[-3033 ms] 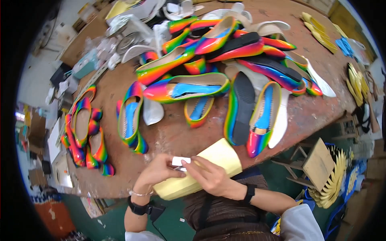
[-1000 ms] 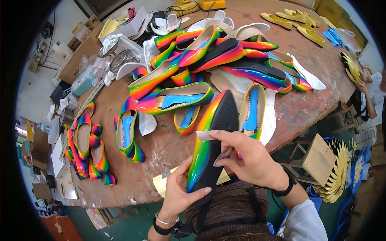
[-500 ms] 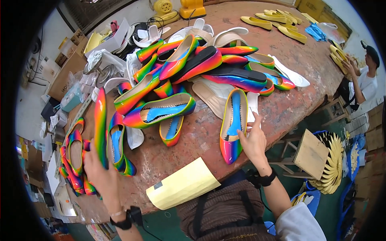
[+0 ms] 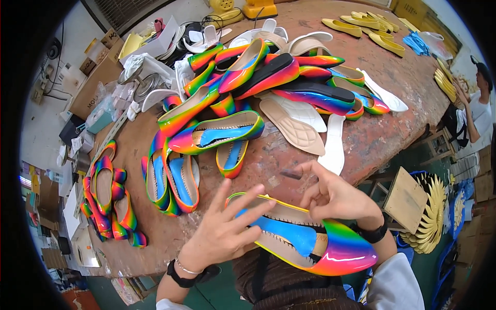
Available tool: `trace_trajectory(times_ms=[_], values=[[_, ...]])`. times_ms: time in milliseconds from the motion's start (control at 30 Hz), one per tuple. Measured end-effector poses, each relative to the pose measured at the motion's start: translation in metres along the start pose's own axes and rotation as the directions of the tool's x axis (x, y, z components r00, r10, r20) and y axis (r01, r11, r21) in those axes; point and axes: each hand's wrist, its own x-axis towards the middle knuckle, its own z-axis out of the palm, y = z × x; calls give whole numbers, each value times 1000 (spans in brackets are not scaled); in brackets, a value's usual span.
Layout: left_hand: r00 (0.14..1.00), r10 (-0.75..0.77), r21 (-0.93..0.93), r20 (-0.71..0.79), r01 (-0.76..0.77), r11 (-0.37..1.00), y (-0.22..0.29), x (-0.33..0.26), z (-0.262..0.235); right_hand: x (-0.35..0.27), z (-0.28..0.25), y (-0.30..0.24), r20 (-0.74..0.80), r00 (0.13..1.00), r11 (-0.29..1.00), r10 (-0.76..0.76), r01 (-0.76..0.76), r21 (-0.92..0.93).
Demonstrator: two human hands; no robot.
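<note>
A rainbow-coloured flat shoe (image 4: 330, 248) with a blue insole lies crosswise right in front of me at the near edge of the brown worktable (image 4: 392, 129), toe pointing right. My left hand (image 4: 222, 235) rests on its heel end with fingers spread wide. My right hand (image 4: 333, 196) hovers over the shoe's far rim, index finger raised and the other fingers loosely curled, with nothing visible in them. What holds the shoe up from below is hidden.
A heap of rainbow shoes (image 4: 248, 88) with white insoles (image 4: 336, 144) and a beige insole (image 4: 292, 129) fills the middle of the table. More rainbow shoes (image 4: 106, 201) lie at the left, yellow shoes (image 4: 361, 26) at the far right. Another person (image 4: 478, 108) stands beyond a wooden stool (image 4: 405, 199).
My left hand has left the shoes at the left and come back to the centre. My right hand has pulled a rainbow shoe off the table toward me. The yellow sheet is out of sight.
</note>
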Motion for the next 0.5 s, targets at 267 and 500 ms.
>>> trace_trajectory(times_ms=[267, 500], values=[[728, -579, -880, 368, 473, 34, 27, -47, 13, -2, -20, -7, -673, 614, 867, -412, 492, -82], [457, -679, -788, 574, 81, -611, 43, -60, 25, -1, 47, -27, 62, 889, 789, -454, 434, -436]])
